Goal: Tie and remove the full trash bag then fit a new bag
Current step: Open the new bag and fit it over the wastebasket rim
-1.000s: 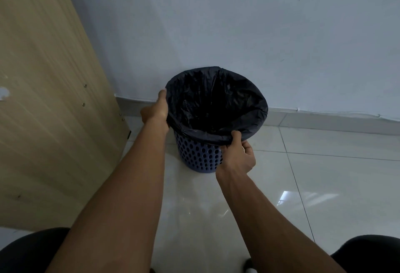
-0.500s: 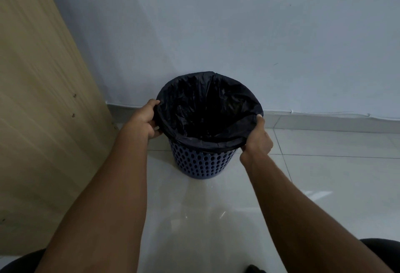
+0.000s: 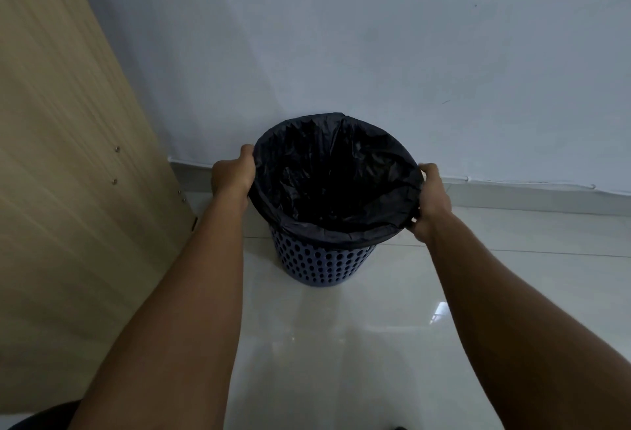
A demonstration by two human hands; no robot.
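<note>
Pale wall and glossy floor tiles (image 3: 512,276) frame the corner where our blue perforated bin (image 3: 321,264) stands, with a wooden panel (image 3: 68,156) off to the bin's left. We have a black trash bag (image 3: 336,187) lining the bin, its edge folded down over the rim all the way round.

Our left hand (image 3: 232,175) is closed on the bag's folded edge at the bin's left side, and our right hand (image 3: 432,202) pinches the edge at the bin's right side, fingers tucked under the fold.

A second ago the right hand was at the near front of the rim; half a second ago it had slid toward the right, and now both hands sit opposite each other across the bin. The left hand has barely shifted. The view has also risen a little.

We judge that we are smoothing the fold around the rim, so the new bag looks close to fitted. The bag's interior is too dark to be sure, but it appears empty.
</note>
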